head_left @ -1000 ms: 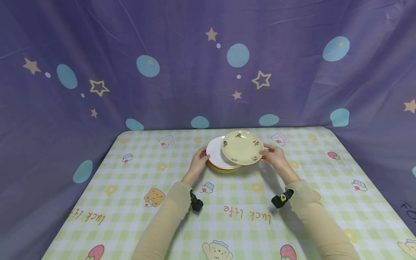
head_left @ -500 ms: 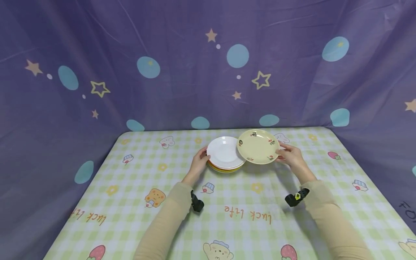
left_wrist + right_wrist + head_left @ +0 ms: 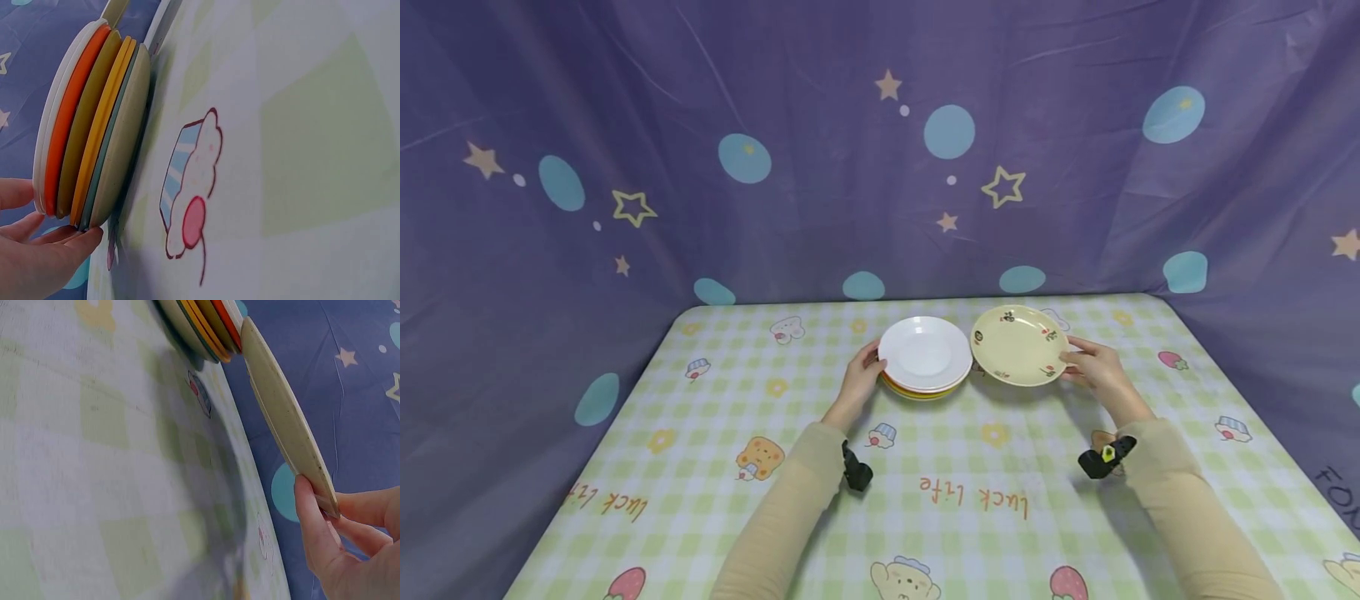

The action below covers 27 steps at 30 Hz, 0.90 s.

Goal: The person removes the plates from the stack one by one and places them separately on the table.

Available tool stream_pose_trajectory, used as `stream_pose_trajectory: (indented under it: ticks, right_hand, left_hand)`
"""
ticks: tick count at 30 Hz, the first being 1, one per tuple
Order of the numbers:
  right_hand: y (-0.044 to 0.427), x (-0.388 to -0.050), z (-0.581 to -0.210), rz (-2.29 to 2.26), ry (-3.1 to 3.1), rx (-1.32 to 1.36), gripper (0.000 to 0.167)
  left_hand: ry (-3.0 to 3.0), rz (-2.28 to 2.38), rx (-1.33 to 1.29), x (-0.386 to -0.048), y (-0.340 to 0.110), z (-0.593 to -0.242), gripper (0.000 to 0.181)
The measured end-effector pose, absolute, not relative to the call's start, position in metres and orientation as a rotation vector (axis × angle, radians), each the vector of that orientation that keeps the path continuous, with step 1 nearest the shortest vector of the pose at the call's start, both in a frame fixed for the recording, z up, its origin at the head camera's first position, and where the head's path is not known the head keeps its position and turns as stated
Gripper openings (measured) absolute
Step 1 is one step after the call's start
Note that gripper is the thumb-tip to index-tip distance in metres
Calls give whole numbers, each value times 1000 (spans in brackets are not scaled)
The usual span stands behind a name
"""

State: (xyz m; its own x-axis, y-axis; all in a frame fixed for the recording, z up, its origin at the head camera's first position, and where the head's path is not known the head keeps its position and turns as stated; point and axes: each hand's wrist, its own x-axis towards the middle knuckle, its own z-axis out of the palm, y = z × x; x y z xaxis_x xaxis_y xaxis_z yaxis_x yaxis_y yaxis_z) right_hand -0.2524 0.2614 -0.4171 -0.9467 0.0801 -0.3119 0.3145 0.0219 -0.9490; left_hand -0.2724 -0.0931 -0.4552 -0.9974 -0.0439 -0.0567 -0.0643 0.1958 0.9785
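Note:
My right hand [image 3: 1103, 373] pinches the right rim of a pale yellow plate [image 3: 1019, 347] with small printed motifs. The right wrist view shows this plate [image 3: 284, 406] tilted and raised off the table, a shadow on the cloth below it. To its left is a stack of several plates, topped by a white plate [image 3: 925, 353]. My left hand [image 3: 859, 382] holds the stack's left edge, thumb at the top rim and fingers lower down. Beneath the white, the left wrist view shows an orange plate [image 3: 78, 100], then olive, yellow, teal and cream ones.
A green-and-white checked tablecloth [image 3: 970, 458] with printed cartoon figures covers the table. Behind the table's far edge hangs a purple curtain [image 3: 820, 217] with stars and blue ovals. Each wrist bears a small black camera [image 3: 856, 468].
My right hand has carried the pale yellow plate rightward from over the stack to beside it, uncovering the white plate. My left hand has stayed at the stack's edge.

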Motion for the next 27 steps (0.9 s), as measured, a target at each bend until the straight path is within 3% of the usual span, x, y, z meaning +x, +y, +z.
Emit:
stream_pose_trajectory:
  ticks: [27]
  right_hand:
    - [288, -262, -446, -1960, 2024, 420, 64]
  left_hand:
    - [2388, 1992, -157, -271, -92, -453, 44]
